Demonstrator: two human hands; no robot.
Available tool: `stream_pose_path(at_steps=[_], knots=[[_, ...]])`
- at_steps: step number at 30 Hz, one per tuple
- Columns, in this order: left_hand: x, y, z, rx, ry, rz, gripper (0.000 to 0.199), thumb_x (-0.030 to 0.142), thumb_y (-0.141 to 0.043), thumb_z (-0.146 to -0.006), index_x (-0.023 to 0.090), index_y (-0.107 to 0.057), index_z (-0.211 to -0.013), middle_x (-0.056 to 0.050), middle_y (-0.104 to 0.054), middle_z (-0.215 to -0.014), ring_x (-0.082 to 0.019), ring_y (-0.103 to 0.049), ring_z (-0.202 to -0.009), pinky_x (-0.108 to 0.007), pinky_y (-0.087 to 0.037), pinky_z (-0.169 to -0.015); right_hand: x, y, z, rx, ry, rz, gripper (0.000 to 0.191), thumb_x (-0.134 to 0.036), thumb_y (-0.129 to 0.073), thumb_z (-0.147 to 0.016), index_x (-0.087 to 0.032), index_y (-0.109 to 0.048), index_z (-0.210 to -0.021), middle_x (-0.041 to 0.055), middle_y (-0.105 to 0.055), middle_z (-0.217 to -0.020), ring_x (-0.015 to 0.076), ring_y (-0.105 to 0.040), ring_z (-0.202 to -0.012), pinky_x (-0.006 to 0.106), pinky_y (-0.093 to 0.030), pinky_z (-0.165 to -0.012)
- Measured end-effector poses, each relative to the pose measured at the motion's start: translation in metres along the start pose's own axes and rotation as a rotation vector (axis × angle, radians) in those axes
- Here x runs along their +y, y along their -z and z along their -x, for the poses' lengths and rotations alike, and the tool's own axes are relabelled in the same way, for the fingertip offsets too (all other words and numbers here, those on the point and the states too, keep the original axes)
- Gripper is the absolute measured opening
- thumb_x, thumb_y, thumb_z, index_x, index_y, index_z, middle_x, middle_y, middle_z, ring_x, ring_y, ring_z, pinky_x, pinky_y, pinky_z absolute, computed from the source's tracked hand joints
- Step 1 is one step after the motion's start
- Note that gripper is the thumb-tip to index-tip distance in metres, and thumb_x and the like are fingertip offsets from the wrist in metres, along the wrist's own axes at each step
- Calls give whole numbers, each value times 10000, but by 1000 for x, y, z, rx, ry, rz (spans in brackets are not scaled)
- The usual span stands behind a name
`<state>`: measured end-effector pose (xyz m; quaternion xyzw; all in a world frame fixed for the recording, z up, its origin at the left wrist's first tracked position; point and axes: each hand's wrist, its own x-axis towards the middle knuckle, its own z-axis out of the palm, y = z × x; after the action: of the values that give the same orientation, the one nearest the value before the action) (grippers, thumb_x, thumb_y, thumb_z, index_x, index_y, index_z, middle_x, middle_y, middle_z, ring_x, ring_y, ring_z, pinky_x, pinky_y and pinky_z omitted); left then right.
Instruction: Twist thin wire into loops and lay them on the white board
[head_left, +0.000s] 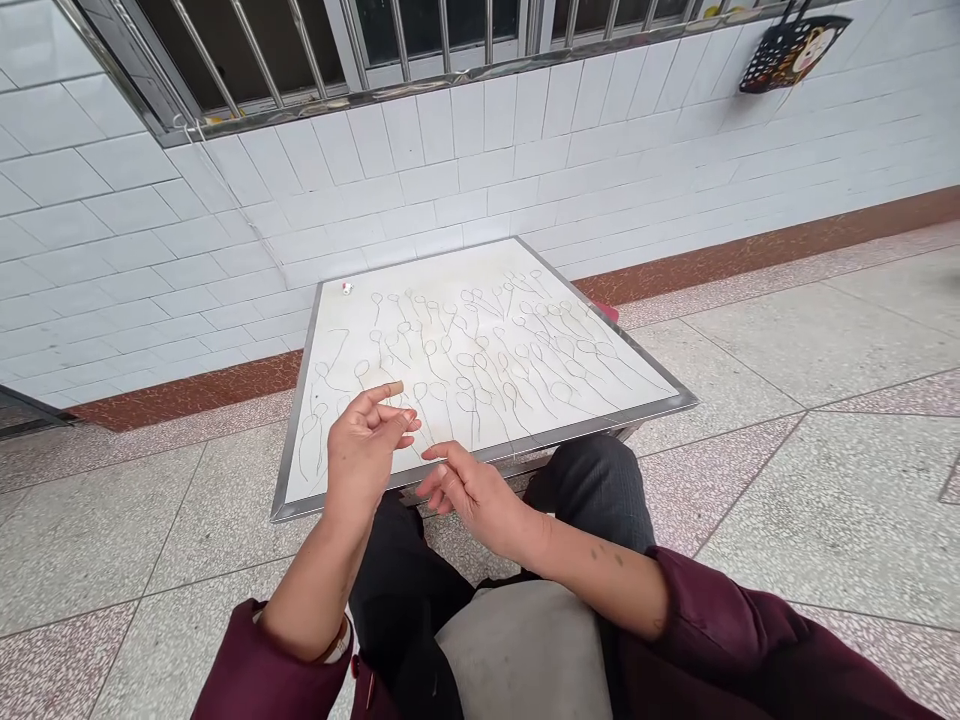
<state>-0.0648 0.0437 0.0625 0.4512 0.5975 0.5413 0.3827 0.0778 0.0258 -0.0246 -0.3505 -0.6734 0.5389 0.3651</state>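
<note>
My left hand (367, 440) is raised over the near left part of a white-topped table (345, 475) with a grey metal rim. Its thumb pinches against a fingertip, while the index finger, with a tan wrap at its tip, points outward. A thin dark line, apparently a wire (424, 428), runs down from this pinch towards my right hand. Just right of and below it, my right hand (480, 500) hovers at the table's front edge, index finger stretched and the others loosely bent. Many thin looped wires (472, 385) with long tails lie spread across the tabletop.
A small white and red object (347, 288) sits at the table's far left corner. Behind stands a white tiled wall (480, 190) with barred windows, and a dotted bag (795, 55) hangs at upper right. My knees (600, 480) reach under the front edge.
</note>
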Motion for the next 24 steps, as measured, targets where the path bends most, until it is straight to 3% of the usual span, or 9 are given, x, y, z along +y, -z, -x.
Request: stream_pose_path(at_steps=[5, 9, 11, 13, 15, 18, 22, 24], knots=[[1, -4, 1, -10, 0, -24, 427, 310, -744, -736, 162, -663, -1127, -16, -695, -747, -224, -704, -804, -339, -559, -701, 6, 7, -5, 33, 9, 193, 298, -342, -337, -1043, -243, -526, -1251, 29, -707, -916, 144, -653, -740, 319, -541, -738], [10, 15, -5, -65, -47, -43, 528, 366, -776, -724, 182, -643, -1201, -69, -752, -886, -267, -680, -1009, -375, -528, -824, 6, 8, -6, 48, -30, 47, 324, -385, -312, -1047, -236, -543, -1217, 28, -701, -860, 130, -633, -664, 282, -545, -655], [9, 33, -10, 25, -127, -16, 463, 402, -740, -772, 204, -660, -1183, -87, -751, -1013, -255, -657, -1080, -378, -498, -899, 4, 7, -5, 60, -42, -40, 333, -417, -324, -1043, -239, -554, -1204, 25, -701, -848, 124, -635, -652, 269, -546, -638], [-1, 51, -13, 186, -172, 82, 384, 413, -692, -815, 218, -674, -1145, -84, -738, -1074, -231, -673, -1028, -370, -501, -887, 3, 6, -5, 74, -35, -78, 333, -432, -341, -1039, -244, -566, -1195, 22, -703, -847, 120, -639, -650, 263, -547, -633], [-19, 58, -11, 255, -83, 201, 417, 355, -773, -733, 220, -680, -1116, -73, -733, -1088, -204, -671, -985, -315, -510, -816, 2, 6, -6, 82, -26, -66, 313, -414, -361, -1034, -243, -576, -1186, 18, -707, -841, 117, -641, -639, 259, -548, -630], [-49, 44, 1, 80, 135, 228, 466, 343, -847, -647, 181, -716, -1065, -98, -749, -1046, -183, -666, -887, -261, -487, -708, 0, 7, -6, 77, -13, 17, 271, -338, -384, -1026, -237, -577, -1186, 10, -715, -830, 115, -648, -628, 253, -543, -625], [-65, 6, 19, -42, 155, 249, 433, 393, -817, -706, 179, -748, -1075, -117, -767, -1003, -190, -669, -865, -268, -477, -693, -4, 9, -4, 68, 29, 241, 264, -253, -393, -1005, -247, -592, -1177, 0, -725, -827, 130, -684, -656, 253, -514, -634], [-63, -5, 22, -30, 121, 260, 399, 389, -798, -734, 192, -754, -1077, -95, -771, -973, -176, -664, -836, -263, -465, -685, -3, 9, -4, 90, 45, 362, 258, -256, -413, -997, -248, -609, -1165, 4, -733, -816, 139, -686, -638, 257, -500, -631]])
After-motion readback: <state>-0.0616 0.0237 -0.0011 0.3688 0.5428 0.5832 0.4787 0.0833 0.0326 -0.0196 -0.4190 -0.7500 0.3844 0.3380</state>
